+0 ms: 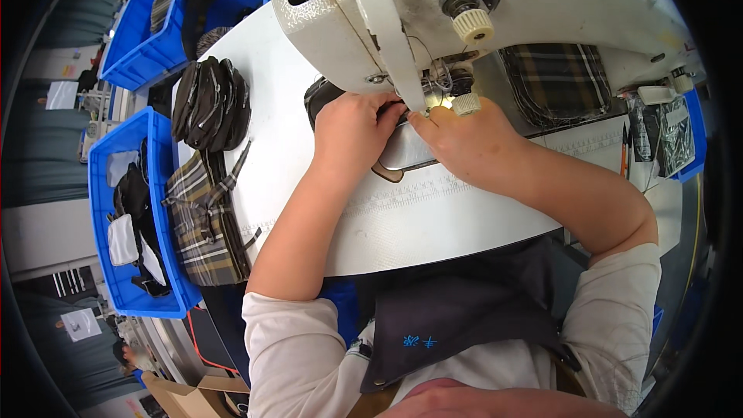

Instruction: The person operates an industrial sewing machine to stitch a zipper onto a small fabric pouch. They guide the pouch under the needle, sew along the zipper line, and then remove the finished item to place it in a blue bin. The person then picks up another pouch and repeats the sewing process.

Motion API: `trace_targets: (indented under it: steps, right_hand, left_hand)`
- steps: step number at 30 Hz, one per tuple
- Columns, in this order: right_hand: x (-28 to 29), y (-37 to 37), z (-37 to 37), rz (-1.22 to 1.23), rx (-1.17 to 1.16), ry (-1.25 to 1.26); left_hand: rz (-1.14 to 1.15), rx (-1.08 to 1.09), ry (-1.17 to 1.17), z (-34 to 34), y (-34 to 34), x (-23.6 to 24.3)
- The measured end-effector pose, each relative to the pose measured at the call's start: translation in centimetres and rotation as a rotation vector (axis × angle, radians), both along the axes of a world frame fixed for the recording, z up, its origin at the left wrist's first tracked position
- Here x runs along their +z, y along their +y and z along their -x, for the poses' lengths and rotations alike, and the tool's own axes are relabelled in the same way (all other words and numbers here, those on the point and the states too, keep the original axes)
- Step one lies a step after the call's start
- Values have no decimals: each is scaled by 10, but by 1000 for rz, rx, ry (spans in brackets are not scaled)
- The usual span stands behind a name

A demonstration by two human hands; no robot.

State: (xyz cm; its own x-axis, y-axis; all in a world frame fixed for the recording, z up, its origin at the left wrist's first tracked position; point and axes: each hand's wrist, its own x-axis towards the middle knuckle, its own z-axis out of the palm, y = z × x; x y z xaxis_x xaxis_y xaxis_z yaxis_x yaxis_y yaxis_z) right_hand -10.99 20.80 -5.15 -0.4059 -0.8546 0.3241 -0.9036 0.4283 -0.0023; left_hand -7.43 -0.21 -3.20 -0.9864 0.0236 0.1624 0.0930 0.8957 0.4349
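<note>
Both hands are at the lit needle area of a white sewing machine (340, 46). My left hand (357, 128) is closed, its thumb and fingers pinching a dark fabric piece (320, 97) that spreads out to its left. Close beside it, my right hand (468, 139) is bent with its fingertips near the presser foot, meeting the left fingertips at the fabric's edge. Part of the right fingers is hidden behind the machine's parts. Below the hands, a small tan-and-dark tab (388, 173) shows at the edge of the metal plate (410, 149).
A stack of dark fabric pieces (209, 104) and plaid cloth (205, 217) lie on the left. Blue bins (166, 209) stand beyond them. A plaid panel (557, 85) rests under the machine arm. A ruler strip (418, 190) runs along the white table (433, 228). Packets (675, 135) sit at the right.
</note>
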Motion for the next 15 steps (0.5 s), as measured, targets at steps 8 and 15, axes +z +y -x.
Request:
trace_targets:
  steps: [8,15]
  right_hand:
    - [4,-1,-3,24,19,-71]
    - [1,-3,-2,24,40,-54]
  left_hand:
    - [-170,-60,-114,6,-11,8]
    - [-143,-33,-151,6,-11,6]
